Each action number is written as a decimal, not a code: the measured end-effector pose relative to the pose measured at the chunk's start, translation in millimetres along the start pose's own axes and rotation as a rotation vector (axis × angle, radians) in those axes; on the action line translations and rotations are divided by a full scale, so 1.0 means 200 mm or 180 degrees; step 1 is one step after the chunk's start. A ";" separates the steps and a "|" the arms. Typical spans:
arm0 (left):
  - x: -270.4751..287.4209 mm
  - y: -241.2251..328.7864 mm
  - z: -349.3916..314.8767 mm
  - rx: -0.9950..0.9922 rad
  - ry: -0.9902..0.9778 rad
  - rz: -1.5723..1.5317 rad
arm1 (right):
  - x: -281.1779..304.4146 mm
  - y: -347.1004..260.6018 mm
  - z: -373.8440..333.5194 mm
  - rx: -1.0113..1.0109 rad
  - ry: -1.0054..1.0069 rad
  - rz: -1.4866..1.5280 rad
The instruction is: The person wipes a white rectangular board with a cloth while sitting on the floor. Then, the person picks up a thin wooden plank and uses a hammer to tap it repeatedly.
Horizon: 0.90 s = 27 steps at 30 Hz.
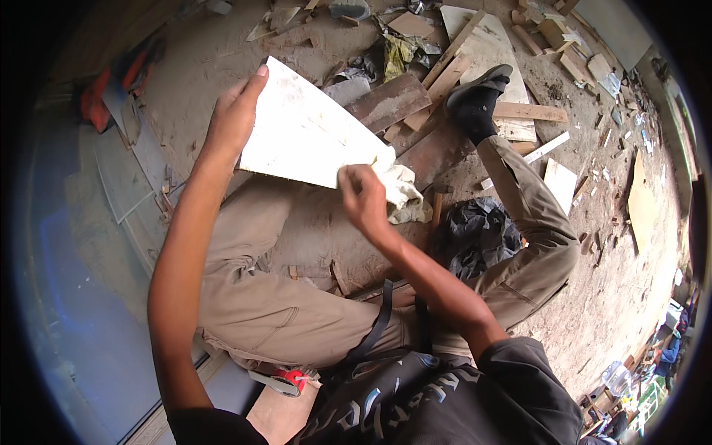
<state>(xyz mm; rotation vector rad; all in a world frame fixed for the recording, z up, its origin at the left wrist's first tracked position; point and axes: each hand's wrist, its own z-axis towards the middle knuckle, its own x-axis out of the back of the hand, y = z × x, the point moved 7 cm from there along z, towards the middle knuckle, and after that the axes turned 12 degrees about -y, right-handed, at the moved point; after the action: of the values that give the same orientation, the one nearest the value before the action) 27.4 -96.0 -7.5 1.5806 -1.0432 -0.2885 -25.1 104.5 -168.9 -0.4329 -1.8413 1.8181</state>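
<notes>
A flat white board [304,130], smudged on its face, is held up tilted above my legs. My left hand [236,111] grips its left edge, with the thumb over the front. Close to the board's lower right corner, my right hand [363,196] has its fingers curled around part of a whitish cloth [400,185]. The cloth bunches against the board's right end and hangs down beside it. Blur hides some detail of the right fingers.
Wood offcuts [393,100] and a large pale panel [486,55] lie ahead. A crumpled black plastic bag [482,230] and a hammer [437,204] sit between my legs. A red tape dispenser [291,380] is by my left hip. Sheets [122,170] lean at the left.
</notes>
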 end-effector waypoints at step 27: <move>-0.21 0.07 0.15 -0.0031 -0.0793 -0.0978 | 0.01 -0.40 0.27 0.0690 0.0760 0.0402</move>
<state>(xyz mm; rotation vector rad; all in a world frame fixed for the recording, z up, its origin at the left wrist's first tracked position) -22.6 -84.0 -17.5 1.7260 -0.9806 -0.7136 -47.4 57.0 -88.7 -0.6655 -1.4688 1.9306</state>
